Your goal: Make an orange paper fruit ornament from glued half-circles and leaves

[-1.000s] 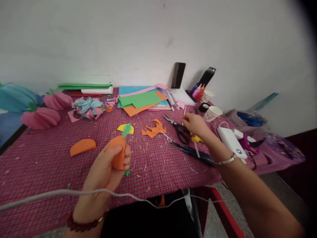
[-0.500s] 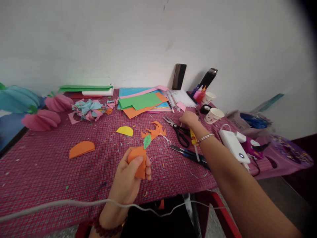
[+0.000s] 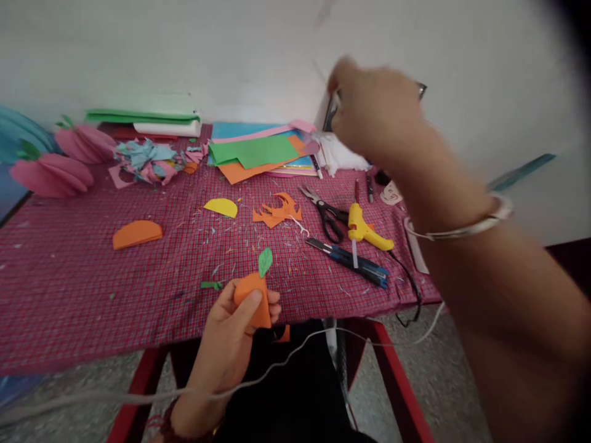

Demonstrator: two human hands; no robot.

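Observation:
My left hand [image 3: 228,344] is closed round an orange paper fruit [image 3: 252,298] with a green leaf [image 3: 265,261] on top, held just over the table's near edge. My right hand [image 3: 373,111] is raised high above the back right of the table, its back towards me and blurred by motion; its fingers look curled, but I cannot make out whether they hold anything. A silver bangle [image 3: 462,227] is on that wrist. Below it lie a yellow glue gun [image 3: 364,229], black-handled scissors [image 3: 325,212] and blue-and-black pens [image 3: 346,258].
On the red checked tablecloth [image 3: 92,295] lie an orange half-disc [image 3: 137,234], a yellow half-disc [image 3: 221,207], orange scraps [image 3: 277,212], a stack of coloured sheets [image 3: 258,157], a heap of shreds [image 3: 143,160] and pink paper fruits [image 3: 50,172]. A white cable [image 3: 277,369] hangs across my lap.
My right hand has lifted from beside the scissors up towards the wall, uncovering the glue gun. My left hand with the orange fruit has drawn back to the table's edge. The view has tipped down.

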